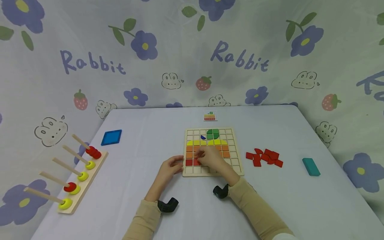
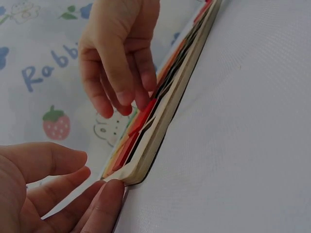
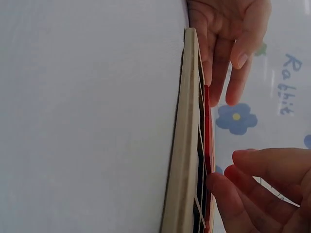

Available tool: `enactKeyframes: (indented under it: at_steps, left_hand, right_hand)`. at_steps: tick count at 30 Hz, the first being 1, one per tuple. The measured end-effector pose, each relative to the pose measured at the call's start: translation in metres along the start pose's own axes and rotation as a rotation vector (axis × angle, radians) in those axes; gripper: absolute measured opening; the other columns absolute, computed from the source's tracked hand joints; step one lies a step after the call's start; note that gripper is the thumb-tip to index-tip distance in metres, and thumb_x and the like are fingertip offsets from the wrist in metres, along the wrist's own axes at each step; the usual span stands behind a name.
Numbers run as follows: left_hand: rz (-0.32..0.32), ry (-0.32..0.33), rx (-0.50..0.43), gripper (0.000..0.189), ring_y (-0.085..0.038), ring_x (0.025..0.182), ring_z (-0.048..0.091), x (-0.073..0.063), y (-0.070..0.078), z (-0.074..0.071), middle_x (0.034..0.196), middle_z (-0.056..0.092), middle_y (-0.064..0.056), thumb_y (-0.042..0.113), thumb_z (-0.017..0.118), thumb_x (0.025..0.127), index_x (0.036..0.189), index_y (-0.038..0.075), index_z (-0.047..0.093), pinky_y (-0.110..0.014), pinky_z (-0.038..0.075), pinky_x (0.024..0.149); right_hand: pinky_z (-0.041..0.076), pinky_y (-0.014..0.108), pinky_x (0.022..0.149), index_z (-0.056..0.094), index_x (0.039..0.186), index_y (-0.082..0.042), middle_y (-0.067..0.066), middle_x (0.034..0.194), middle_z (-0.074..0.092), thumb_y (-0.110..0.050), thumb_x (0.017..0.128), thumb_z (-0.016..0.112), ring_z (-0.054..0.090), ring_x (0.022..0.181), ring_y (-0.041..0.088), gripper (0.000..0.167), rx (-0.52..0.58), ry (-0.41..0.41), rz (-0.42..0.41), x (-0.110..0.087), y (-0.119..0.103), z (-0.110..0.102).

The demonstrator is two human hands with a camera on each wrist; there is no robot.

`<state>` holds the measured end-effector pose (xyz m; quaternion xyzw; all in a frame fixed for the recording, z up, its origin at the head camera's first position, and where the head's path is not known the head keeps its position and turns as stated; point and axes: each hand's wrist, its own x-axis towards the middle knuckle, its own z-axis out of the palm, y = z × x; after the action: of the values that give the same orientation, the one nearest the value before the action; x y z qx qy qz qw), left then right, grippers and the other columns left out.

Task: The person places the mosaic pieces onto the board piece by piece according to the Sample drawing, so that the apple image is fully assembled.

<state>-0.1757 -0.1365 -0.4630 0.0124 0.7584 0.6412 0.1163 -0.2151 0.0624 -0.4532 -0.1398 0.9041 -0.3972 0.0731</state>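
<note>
A wooden grid board [image 1: 234,162] lies mid-table, with red square tiles [image 1: 189,162] in a lower row. Above these are orange tiles [image 1: 189,155], a yellow row [image 1: 210,142], green pieces [image 1: 213,134] and a small blue half-round piece [image 1: 203,137]. My left hand [image 1: 168,169] touches the board's left edge with its fingertips, thumb apart, as the left wrist view shows. Over the lower rows, my right hand [image 1: 211,158] has its fingers loosely bent; in the right wrist view one fingertip touches a red tile [image 3: 209,131]. It partly covers the tiles beneath.
Loose red pieces [image 1: 265,157] lie in a heap right of the board, with a teal block [image 1: 311,167] farther right. A pattern card [image 1: 210,116] lies behind the board. At left are a blue tray [image 1: 111,137] and a peg stand [image 1: 90,186] with red and yellow beads.
</note>
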Motion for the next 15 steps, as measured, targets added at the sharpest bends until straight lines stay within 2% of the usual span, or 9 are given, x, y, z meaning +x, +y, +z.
enactKeyframes:
  at_steps: [3,6,10,12,15]
  left_hand:
    - [-0.008,0.015,-0.007,0.038,-0.024,0.102,0.058,0.008,-0.011,0.0,0.12,0.057,-0.021,0.003,0.056,0.087,0.124,-0.005,0.053,-0.033,0.054,0.081]
    - [-0.012,0.022,0.003,0.037,-0.02,0.099,0.058,0.011,-0.016,0.002,0.12,0.058,-0.019,0.004,0.057,0.087,0.124,-0.003,0.054,-0.03,0.054,0.08]
    - [-0.006,0.015,0.022,0.038,-0.019,0.099,0.058,0.012,-0.017,0.003,0.119,0.058,-0.018,0.005,0.057,0.087,0.124,-0.002,0.055,-0.029,0.054,0.08]
    - [-0.008,0.015,0.028,0.037,-0.02,0.1,0.058,0.011,-0.016,0.002,0.119,0.058,-0.018,0.005,0.057,0.087,0.124,-0.002,0.055,-0.03,0.054,0.08]
    - [-0.021,0.031,0.034,0.036,-0.021,0.102,0.058,0.01,-0.016,0.0,0.119,0.058,-0.016,0.006,0.057,0.088,0.123,-0.001,0.055,-0.029,0.054,0.08]
  right_hand:
    - [0.053,0.025,0.068,0.07,0.089,-0.013,-0.004,0.086,0.066,-0.007,0.08,0.069,0.061,0.079,0.013,0.011,0.021,-0.001,0.03,-0.003,0.002,-0.005]
    - [0.053,0.026,0.071,0.07,0.093,-0.013,-0.003,0.09,0.066,-0.01,0.081,0.069,0.06,0.083,0.014,0.012,0.049,0.011,0.081,-0.007,0.006,-0.015]
    - [0.054,0.03,0.074,0.07,0.099,-0.009,0.003,0.097,0.066,-0.012,0.083,0.068,0.062,0.088,0.02,0.017,0.088,0.077,0.1,-0.016,0.019,-0.042]
    - [0.055,0.032,0.074,0.068,0.102,-0.006,0.007,0.101,0.066,-0.01,0.083,0.067,0.063,0.091,0.023,0.019,0.117,0.111,0.079,-0.021,0.03,-0.059]
    - [0.054,0.035,0.079,0.065,0.107,-0.003,0.013,0.108,0.064,-0.011,0.085,0.066,0.062,0.097,0.027,0.024,0.201,0.139,0.075,-0.027,0.049,-0.082]
